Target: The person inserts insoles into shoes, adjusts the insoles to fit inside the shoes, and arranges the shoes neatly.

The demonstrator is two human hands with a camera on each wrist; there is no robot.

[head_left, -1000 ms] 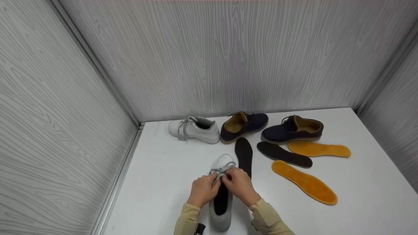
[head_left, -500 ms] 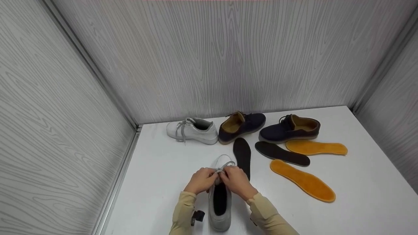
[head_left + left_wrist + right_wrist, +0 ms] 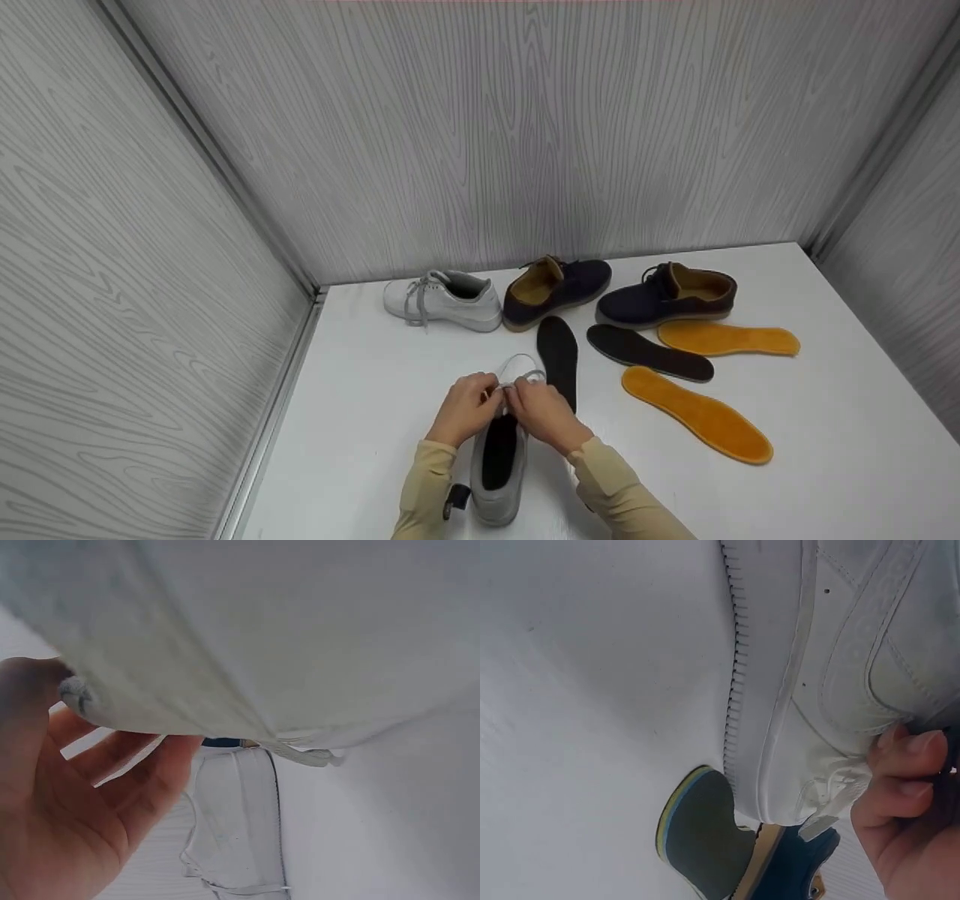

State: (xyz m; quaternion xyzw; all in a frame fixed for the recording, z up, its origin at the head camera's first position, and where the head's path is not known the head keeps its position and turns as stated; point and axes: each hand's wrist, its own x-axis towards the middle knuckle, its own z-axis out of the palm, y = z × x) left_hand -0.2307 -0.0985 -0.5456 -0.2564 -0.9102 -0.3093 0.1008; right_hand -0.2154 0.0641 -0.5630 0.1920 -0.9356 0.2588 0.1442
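A white sneaker (image 3: 495, 491) with a dark insole (image 3: 499, 454) inside lies toe away from me at the front of the table. My left hand (image 3: 465, 409) pinches the grey shoelace at the throat of the sneaker, from the left. From the right, my right hand (image 3: 544, 411) pinches the same shoelace (image 3: 535, 373), whose loop shows over the toe. In the right wrist view curled fingers (image 3: 911, 765) meet at the lace beside the sneaker's side (image 3: 817, 690). The left wrist view has the sneaker (image 3: 262, 637) large above the left fingers (image 3: 142, 787). The fingertips partly hide the knot.
A second white sneaker (image 3: 442, 304) and two dark laced shoes (image 3: 585, 281) (image 3: 637, 306) stand along the back. Dark insoles (image 3: 557, 352) (image 3: 652, 354) and orange insoles (image 3: 727, 341) (image 3: 701, 416) lie to the right. A wall (image 3: 525, 150) rises behind the table.
Both hands have moved slightly forward along the sneaker, still at the lace. The sneaker's heel has swung a little to the left. The other shoes and insoles keep their places.
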